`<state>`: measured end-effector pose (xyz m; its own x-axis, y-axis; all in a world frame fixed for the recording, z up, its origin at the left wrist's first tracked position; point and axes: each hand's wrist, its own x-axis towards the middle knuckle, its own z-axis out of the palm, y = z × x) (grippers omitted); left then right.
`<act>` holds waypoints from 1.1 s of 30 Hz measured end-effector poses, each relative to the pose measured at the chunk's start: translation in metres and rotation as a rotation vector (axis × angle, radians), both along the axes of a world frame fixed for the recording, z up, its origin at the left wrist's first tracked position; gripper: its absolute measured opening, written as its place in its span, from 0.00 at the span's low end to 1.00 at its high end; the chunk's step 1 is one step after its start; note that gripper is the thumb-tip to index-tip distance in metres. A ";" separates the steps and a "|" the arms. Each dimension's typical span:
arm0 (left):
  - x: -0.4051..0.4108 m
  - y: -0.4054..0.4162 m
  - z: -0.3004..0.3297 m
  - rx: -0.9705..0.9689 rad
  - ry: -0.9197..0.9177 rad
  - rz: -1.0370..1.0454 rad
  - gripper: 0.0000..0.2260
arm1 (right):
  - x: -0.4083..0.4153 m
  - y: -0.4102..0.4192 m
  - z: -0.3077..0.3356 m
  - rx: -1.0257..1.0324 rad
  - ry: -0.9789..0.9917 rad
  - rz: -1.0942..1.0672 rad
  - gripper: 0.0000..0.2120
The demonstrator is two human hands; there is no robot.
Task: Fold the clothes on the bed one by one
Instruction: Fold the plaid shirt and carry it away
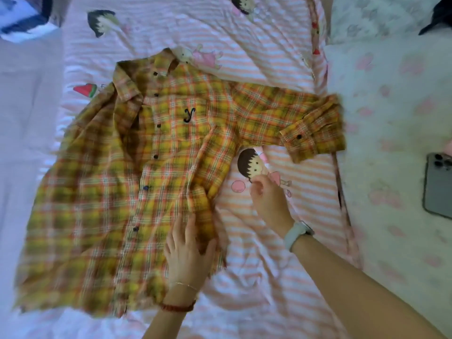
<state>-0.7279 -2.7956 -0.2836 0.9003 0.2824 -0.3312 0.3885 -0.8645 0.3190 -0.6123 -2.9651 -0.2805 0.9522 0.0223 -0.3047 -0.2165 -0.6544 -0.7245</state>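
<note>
A yellow and orange plaid shirt [127, 172] lies front up and buttoned on the pink striped bed sheet [269, 241], collar at the far end. One sleeve [288, 118] stretches out to the right, its cuff folded back. My left hand [187, 253] rests flat on the shirt's lower right part, fingers straight and thumb spread at the crumpled side edge. My right hand [267, 199], with a watch on its wrist, hovers over the sheet just right of the shirt, below the sleeve, with fingers loosely curled and holding nothing. The shirt's left sleeve is bunched under the body.
A grey phone [437, 184] lies face down on the pale floral bedding [391, 118] at the right. A dark garment [437, 18] shows at the top right corner. A blue and white cloth [22, 18] sits at the top left.
</note>
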 end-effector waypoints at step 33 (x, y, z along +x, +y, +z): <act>-0.103 0.084 0.005 -0.153 -0.249 -0.029 0.10 | -0.157 0.046 0.005 0.247 0.456 0.043 0.11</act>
